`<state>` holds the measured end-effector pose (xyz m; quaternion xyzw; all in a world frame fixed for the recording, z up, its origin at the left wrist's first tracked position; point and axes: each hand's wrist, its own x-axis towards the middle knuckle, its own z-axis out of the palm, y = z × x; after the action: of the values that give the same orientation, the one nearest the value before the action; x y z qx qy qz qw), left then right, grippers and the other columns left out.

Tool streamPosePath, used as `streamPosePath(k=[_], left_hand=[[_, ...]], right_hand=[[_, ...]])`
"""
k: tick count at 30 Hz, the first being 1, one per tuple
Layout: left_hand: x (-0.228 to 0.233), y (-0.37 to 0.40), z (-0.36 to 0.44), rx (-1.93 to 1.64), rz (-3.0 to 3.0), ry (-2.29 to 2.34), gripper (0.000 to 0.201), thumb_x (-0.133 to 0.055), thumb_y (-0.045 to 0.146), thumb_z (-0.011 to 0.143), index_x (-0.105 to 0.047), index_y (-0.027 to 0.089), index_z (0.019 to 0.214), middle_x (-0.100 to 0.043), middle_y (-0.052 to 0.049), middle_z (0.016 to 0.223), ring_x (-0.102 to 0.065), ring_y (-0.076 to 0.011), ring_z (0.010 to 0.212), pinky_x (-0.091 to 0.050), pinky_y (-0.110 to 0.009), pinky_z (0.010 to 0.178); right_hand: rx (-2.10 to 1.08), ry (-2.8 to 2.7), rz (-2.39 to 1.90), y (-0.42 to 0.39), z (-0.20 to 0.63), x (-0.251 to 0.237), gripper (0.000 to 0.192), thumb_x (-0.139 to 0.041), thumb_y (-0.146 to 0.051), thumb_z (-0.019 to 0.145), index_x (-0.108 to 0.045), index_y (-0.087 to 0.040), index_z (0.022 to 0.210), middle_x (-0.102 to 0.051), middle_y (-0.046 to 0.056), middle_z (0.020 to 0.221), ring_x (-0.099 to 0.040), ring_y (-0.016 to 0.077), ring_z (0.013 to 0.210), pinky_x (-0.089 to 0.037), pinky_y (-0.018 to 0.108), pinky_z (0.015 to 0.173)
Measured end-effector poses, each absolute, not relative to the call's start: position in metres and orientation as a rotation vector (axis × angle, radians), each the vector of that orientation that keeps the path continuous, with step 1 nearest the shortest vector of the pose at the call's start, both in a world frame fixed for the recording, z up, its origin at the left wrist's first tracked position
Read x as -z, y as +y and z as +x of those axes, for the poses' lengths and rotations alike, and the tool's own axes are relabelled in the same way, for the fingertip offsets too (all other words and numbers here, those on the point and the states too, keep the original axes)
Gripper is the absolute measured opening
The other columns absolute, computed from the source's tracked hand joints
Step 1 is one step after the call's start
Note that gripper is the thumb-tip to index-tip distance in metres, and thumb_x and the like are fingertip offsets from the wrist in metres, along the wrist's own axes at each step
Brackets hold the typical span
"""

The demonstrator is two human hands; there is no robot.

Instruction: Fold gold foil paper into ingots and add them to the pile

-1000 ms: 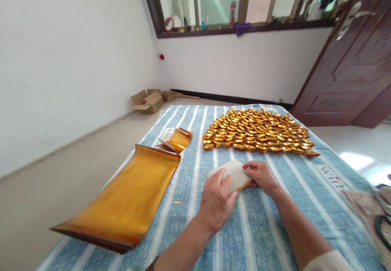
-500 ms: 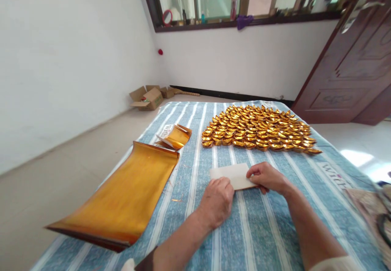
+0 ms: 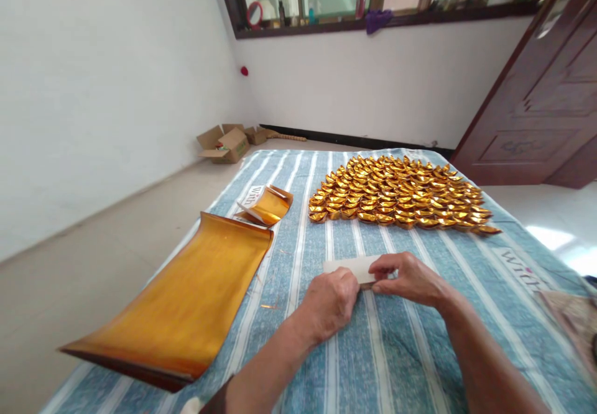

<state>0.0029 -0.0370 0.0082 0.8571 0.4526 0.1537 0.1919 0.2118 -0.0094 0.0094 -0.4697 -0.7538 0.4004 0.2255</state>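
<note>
A small sheet of paper (image 3: 351, 267), pale side up, lies on the blue-and-white striped cloth (image 3: 293, 314) in front of me. My left hand (image 3: 330, 302) has its fingers curled over the sheet's near left edge. From the right, my right hand (image 3: 407, 279) pinches the near right part, with fingertips on top and thumb at the near edge. A narrow brownish strip shows along that near edge between the hands. The sheet's right end is hidden behind my right fingers. Beyond the hands sit many gold foil paper ingots (image 3: 396, 196) in packed rows.
At left lies a large curled stack of gold foil paper (image 3: 186, 302); a smaller gold stack (image 3: 268, 206) lies behind it. Thin foil scraps (image 3: 269, 306) dot the cloth. Open cardboard boxes (image 3: 226, 145) stand on the floor past the far left corner. A door (image 3: 536, 109) is at right.
The near edge of the paper has come up and over, so less of its pale face shows. My right hand has shifted left, closer to my left hand. The view has tilted slightly.
</note>
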Motion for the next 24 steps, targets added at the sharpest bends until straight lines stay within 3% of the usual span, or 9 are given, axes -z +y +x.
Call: streamPosePath(k=[3,6,10,15,24], left_hand=[[-0.008,-0.045,0.007,-0.474,2.579,1.354,0.021,-0.040,0.014,0.091,-0.060,0.015,0.086,-0.065,-0.009,0.090,-0.063,-0.0213,0.086,-0.052,-0.035,0.079],[-0.007,-0.064,0.017,-0.837,2.680,1.474,0.024,-0.038,0.011,0.090,-0.060,0.012,0.098,-0.060,-0.017,0.118,-0.056,-0.0278,0.113,-0.042,-0.048,0.099],[0.006,-0.089,0.030,-0.999,2.835,1.064,0.027,-0.038,0.014,0.089,-0.061,0.012,0.101,-0.061,-0.016,0.123,-0.053,-0.0261,0.120,-0.037,-0.048,0.106],[0.019,-0.088,0.031,-0.685,2.796,1.268,0.037,-0.045,0.028,0.091,-0.058,0.007,0.117,-0.053,-0.019,0.135,-0.045,-0.0335,0.128,-0.040,-0.053,0.102],[0.017,-0.080,0.024,-0.524,2.676,1.298,0.055,-0.055,0.046,0.088,-0.052,0.010,0.129,-0.046,-0.018,0.141,-0.037,-0.0346,0.134,-0.032,-0.059,0.107]], right_hand=[[-1.126,-2.099,-1.344,-0.007,0.209,-0.007,0.013,-0.058,-0.021,0.074,-0.070,-0.019,0.070,-0.062,-0.002,0.065,-0.052,0.0119,0.059,-0.037,0.022,0.054],[-1.150,-2.094,-1.338,-0.006,0.207,-0.005,0.016,-0.057,-0.024,0.076,-0.069,-0.019,0.068,-0.061,-0.003,0.063,-0.052,0.0116,0.059,-0.036,0.022,0.054],[-1.119,-2.033,-1.377,-0.005,0.207,0.000,0.013,-0.060,-0.026,0.075,-0.071,-0.019,0.075,-0.063,-0.003,0.063,-0.053,0.0122,0.059,-0.037,0.022,0.053],[-1.116,-1.964,-1.411,-0.004,0.204,0.007,0.016,-0.063,-0.032,0.075,-0.071,-0.019,0.074,-0.063,-0.002,0.062,-0.053,0.0125,0.058,-0.038,0.022,0.053],[-0.728,-1.919,-1.535,-0.002,0.199,0.018,0.020,-0.067,-0.038,0.076,-0.072,-0.019,0.082,-0.067,0.003,0.070,-0.056,0.0156,0.061,-0.040,0.027,0.058]])
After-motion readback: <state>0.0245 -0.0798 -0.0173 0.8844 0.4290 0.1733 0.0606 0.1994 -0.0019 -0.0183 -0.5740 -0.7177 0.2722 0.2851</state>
